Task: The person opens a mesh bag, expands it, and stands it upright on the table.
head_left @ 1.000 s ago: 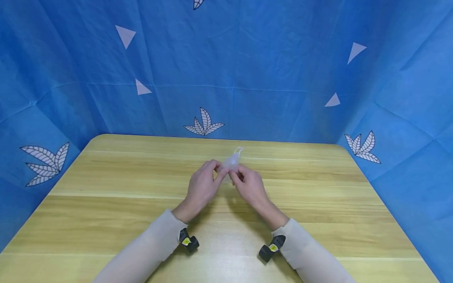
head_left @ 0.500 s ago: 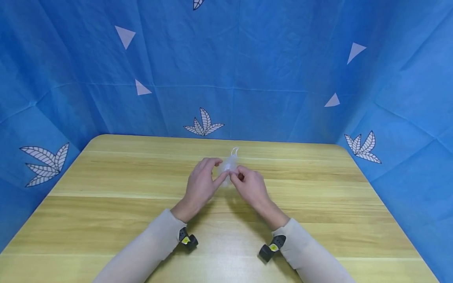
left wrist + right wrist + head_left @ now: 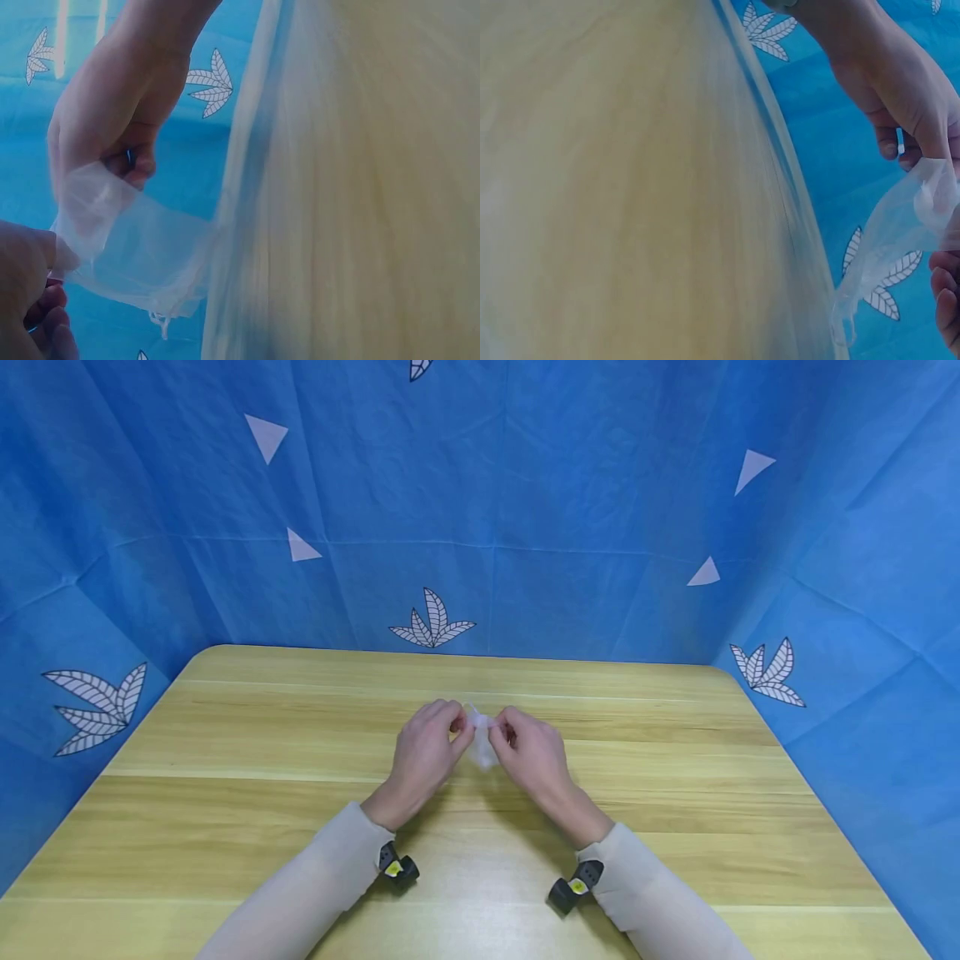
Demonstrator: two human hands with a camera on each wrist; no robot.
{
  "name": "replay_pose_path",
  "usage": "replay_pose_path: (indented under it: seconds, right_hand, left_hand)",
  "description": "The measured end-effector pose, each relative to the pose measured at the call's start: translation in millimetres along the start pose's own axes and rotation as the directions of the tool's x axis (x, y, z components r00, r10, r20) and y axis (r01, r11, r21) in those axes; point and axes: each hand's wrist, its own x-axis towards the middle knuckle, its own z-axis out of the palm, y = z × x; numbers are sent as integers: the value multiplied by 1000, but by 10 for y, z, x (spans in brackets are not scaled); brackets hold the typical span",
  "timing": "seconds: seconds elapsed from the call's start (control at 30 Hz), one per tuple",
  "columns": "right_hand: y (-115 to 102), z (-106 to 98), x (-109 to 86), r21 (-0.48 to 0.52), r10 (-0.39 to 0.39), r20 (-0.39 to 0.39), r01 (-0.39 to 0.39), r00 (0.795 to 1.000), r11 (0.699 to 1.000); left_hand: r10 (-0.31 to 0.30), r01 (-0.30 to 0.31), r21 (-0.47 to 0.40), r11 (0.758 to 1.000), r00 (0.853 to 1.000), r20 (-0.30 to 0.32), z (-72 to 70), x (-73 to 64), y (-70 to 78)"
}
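Note:
A small translucent drawstring bag hangs between my two hands above the table's middle. In the head view my left hand pinches its upper edge on one side. My right hand pinches the same edge opposite, thumb against curled index finger. The left wrist view shows the sheer bag stretched between both hands, with a white cord loop dangling from its lower end. From the right wrist, the bag tapers down toward that cord. My right hand is partly cut off there.
The wood-grain table spreads under both hands. A blue curtain with white leaf and triangle prints stands behind it and along the sides. Black cameras are strapped to both wrists.
The cord loop, earlier sticking out beyond the hands, has dropped from that spot, and the bag's body now hangs lower between them. My left fingers, briefly spread, have closed on the edge.

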Motion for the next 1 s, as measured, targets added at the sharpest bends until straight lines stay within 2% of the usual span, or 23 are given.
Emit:
replay_pose_path:
  seconds: [0.2,0.37,0.5,0.73,1.0]
  right_hand:
    - [9,7,-10,-17,-29,11,29,1000,999]
    - [13,10,-6,-63,-59,-12,58,998,996]
    - [11,10,1,-105,-115,-37,111,993,988]
    - [16,2,-3,-131,-194,-82,182,978,974]
    - [-7,6,-15,-166,-213,-127,191,969,967]
  left_hand:
    - [52,-52,31,998,999,-4,7,-8,2]
    - [86,-85,43,995,996,-21,21,-10,6]
    - [89,-88,55,995,996,-26,22,-12,3]
    - [120,-120,45,992,993,1,39,-24,-8]
    - [119,-118,44,992,993,-15,44,-48,34]
